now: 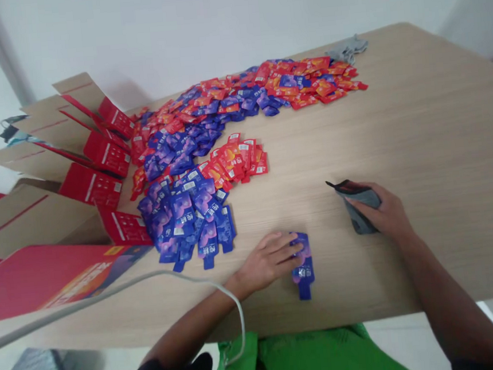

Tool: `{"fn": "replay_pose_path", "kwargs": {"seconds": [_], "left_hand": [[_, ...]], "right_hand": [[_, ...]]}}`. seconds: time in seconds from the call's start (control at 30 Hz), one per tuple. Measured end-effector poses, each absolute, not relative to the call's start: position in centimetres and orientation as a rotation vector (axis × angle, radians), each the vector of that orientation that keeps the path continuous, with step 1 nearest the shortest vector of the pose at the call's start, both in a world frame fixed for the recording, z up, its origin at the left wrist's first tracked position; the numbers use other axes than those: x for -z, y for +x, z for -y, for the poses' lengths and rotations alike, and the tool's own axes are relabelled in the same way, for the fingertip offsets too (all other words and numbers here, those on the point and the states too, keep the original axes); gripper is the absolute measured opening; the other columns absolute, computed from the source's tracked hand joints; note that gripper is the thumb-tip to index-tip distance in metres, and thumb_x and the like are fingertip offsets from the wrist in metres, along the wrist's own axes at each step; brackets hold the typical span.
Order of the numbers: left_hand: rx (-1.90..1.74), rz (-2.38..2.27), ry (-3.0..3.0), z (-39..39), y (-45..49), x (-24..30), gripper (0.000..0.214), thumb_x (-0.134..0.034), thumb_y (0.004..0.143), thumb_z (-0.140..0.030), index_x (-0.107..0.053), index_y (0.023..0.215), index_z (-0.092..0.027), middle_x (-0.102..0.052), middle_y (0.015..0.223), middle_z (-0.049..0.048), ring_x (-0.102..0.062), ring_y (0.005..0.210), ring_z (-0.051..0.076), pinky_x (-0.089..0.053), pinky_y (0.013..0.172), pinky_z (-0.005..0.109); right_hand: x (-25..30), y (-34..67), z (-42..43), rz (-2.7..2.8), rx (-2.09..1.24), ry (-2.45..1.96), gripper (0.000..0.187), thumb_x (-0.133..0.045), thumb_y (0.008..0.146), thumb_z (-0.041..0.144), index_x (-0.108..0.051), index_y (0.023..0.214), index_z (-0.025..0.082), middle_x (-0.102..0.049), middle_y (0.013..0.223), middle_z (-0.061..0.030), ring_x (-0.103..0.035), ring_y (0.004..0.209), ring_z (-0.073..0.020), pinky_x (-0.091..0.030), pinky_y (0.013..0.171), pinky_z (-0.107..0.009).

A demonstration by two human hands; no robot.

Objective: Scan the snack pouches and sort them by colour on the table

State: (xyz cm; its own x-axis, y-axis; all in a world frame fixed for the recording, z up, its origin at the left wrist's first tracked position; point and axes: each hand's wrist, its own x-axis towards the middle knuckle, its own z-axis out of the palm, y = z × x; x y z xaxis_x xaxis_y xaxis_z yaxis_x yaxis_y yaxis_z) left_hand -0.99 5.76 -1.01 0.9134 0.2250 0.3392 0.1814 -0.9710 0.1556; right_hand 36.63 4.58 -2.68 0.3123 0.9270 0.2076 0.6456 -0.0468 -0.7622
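Observation:
My left hand (pixel 270 262) lies with its fingers stretched out over the left edge of a flat blue-purple carton (pixel 305 266). A tab sticks out at the carton's near end. Farther right, my right hand (pixel 387 210) is closed round a grey and black pouch-like object (pixel 359 207), held just over the table or resting on it. Its exact kind I cannot make out. Left of my left hand lies a loose pile of similar flat blue cartons (pixel 182 211), with flat red cartons (pixel 238 160) behind them.
A long heap of red and blue packets (pixel 222 101) runs along the wall, with a grey cloth (pixel 349 48) at its right end. Open red cardboard boxes (pixel 106 157) stand at the left. A white cable (pixel 194 280) crosses above the table (pixel 442 150) and my left forearm.

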Motion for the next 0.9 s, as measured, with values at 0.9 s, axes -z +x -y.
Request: {"fn": "replay_pose_path", "kwargs": {"seconds": [0.9], "left_hand": [[-0.624,-0.643,2.798,6.9,-1.6,3.6,0.027,-0.059,0.106,-0.020,-0.067,0.131,-0.014,-0.073,0.132,0.0104,-0.068,0.123,0.023,-0.058,0.106,0.039]], "right_hand": [[2.4,22.7,-0.6,2.609,-0.328,-0.876,0.035,-0.069,0.092,0.028,-0.065,0.126,0.019,-0.074,0.120,-0.0102,-0.064,0.105,-0.0272,-0.052,0.095,-0.043]]}}
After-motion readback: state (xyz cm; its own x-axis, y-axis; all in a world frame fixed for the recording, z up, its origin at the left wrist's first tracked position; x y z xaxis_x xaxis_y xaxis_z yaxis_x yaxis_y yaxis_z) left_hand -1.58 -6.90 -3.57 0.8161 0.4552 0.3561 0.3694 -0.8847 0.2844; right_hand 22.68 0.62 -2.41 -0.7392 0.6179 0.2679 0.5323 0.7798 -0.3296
